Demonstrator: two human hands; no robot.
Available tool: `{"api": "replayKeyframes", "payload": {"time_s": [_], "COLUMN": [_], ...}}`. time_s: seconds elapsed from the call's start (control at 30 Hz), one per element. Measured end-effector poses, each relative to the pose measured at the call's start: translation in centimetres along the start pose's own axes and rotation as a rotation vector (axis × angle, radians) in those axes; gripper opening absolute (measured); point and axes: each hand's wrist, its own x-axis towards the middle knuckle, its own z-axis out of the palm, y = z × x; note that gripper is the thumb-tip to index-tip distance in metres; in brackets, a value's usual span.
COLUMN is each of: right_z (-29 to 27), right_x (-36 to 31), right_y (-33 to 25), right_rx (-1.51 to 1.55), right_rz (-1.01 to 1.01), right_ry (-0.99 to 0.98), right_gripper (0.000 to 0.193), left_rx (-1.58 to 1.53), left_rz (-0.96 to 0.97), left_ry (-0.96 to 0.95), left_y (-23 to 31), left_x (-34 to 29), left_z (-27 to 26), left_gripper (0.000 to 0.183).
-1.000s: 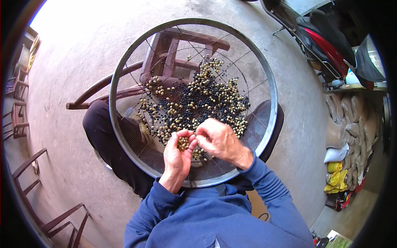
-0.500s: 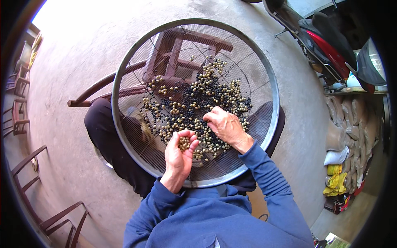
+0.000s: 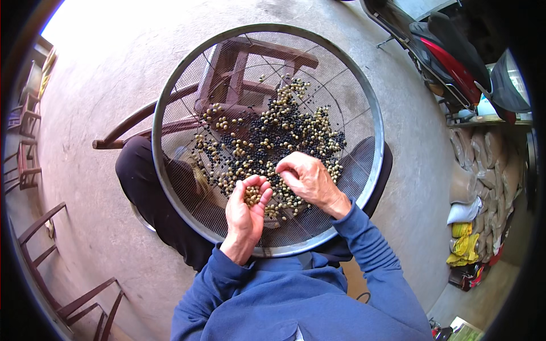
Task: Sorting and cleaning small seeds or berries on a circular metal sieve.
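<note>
Left hand (image 3: 245,211) cupped palm-up, fingers curled around a small heap of pale beans (image 3: 252,195), while right hand (image 3: 307,181) pinched at mixed beans (image 3: 273,136) in the round mesh sieve (image 3: 170,85) on the lap.

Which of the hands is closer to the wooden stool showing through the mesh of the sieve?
Right, narrowly. The right hand rests among the beans just below the wooden stool; the left hand, cupped around pale beans, sits lower, nearer the sieve rim by the body.
</note>
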Motion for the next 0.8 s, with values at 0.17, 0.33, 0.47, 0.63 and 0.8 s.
{"api": "replayKeyframes", "payload": {"time_s": [0.17, 0.33, 0.47, 0.63, 0.8], "right_z": [1.0, 1.3, 1.0, 4.2, 2.1], "right_x": [-0.1, 0.4, 0.7, 0.4, 4.3], "right_y": [-3.4, -3.9, -1.5, 1.4, 5.1], "right_rx": [0.407, 0.279, -0.119, -0.478, -0.652], "right_rz": [0.25, 0.092, -0.023, -0.493, -0.62], "right_ry": [-0.156, -0.108, 0.017, -0.19, -0.036], "right_gripper": [0.01, 0.01, 0.012, 0.024, 0.023], "left_rx": [-0.027, -0.068, -0.099, -0.137, -0.113], "left_rz": [0.006, -0.003, 0.051, 0.133, 0.119], "left_ry": [-0.024, -0.032, 0.032, 0.022, 0.049], "left_y": [-0.2, 0.1, 0.5, 0.7, 0.6], "left_x": [0.2, 0.1, -0.2, -0.2, -0.3], "left_z": [-0.6, -0.5, 0.4, -0.3, 0.1], "left_gripper": [0.044, 0.044, 0.043, 0.037, 0.036]}}
